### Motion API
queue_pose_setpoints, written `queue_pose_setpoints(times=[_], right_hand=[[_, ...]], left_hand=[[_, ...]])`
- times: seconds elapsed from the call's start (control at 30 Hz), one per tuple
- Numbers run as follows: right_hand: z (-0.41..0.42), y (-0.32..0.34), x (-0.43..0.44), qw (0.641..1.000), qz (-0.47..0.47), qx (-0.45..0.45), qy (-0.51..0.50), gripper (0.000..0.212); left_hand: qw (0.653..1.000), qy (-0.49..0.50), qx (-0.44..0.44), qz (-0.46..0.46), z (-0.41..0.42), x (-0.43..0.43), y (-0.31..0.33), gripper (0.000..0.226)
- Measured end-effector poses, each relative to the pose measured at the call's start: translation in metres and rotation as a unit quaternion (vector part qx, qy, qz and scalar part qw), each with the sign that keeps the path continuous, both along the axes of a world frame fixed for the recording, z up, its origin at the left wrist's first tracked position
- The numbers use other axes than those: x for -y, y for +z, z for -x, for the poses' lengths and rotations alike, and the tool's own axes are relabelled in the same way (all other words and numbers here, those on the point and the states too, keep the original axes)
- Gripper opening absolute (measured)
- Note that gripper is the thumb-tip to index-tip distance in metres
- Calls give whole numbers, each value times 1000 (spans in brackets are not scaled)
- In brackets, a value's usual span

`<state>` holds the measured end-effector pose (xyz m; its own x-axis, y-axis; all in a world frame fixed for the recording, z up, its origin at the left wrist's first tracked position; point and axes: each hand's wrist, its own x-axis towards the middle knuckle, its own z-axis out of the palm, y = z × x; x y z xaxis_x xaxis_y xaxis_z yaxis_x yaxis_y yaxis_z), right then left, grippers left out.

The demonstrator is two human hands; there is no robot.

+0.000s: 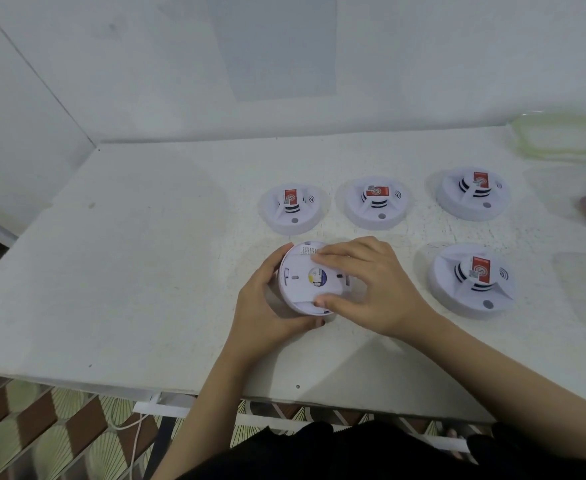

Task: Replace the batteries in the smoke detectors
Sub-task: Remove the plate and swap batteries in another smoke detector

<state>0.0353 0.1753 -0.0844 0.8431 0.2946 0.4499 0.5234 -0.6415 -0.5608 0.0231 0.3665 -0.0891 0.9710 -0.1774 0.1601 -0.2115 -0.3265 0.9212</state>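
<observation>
My left hand (267, 299) clamps the detector (305, 308) rim; right hand (367, 289) pinches its back plate (296, 277). I'd twist flat and evenly, no prying, so nothing snaps.

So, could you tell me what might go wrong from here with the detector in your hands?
1. The left hand grips the detector by its rim while the right hand pinches its back; a hard twist could make it slip onto the table.
2. The other detectors look alike and lie close by; once set down, this one might get mixed up with them.
</observation>
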Motion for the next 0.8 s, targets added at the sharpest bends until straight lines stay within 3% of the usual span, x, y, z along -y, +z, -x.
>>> queue_pose_setpoints(times=[0.23,0.47,0.63,0.8], right_hand=[[1,-7,-1,996,-77,-33,-7,52],[1,-10,1,998,-50,-31,-23,55],[-2,0,12,982,-101,-149,59,53],[-5,4,19,968,-107,-211,79,62]], left_hand=[[1000,0,0,4,-1,-1,-2,91],[1000,-3,-5,3,-3,-3,-3,92],[1000,-16,-9,3,-3,-5,-3,93],[1000,-24,1,-5,-4,-5,-2,93]])
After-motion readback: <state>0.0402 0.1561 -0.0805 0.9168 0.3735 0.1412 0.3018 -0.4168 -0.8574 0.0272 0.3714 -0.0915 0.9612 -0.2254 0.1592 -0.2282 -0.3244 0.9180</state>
